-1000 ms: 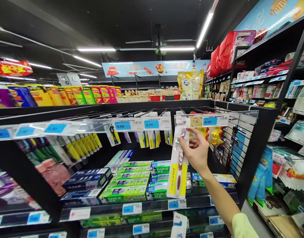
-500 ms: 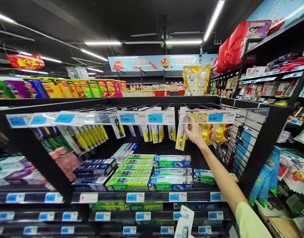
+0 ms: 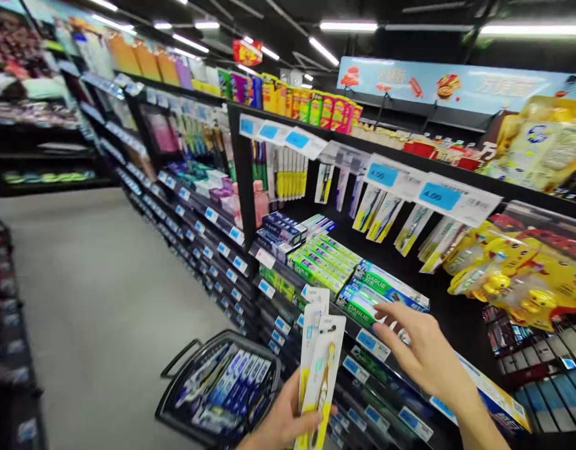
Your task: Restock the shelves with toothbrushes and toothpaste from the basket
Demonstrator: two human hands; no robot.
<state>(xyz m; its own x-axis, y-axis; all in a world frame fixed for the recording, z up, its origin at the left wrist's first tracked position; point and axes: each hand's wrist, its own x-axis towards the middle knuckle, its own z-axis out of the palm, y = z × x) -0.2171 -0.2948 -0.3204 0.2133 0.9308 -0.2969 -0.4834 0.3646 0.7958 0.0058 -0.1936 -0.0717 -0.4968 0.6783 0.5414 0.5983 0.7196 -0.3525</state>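
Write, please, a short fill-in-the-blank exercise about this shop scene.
1. The toothbrush packages are held in the person's ____ hand.
2. The right hand is near toothpaste boxes whose readable brand is ____.
3. The basket at the bottom of the picture is coloured ____.

Missing words: left; DARLIE; black.

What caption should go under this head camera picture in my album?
Left hand holding packaged toothbrushes, right hand near Darlie toothpaste boxes, black shopping basket below.
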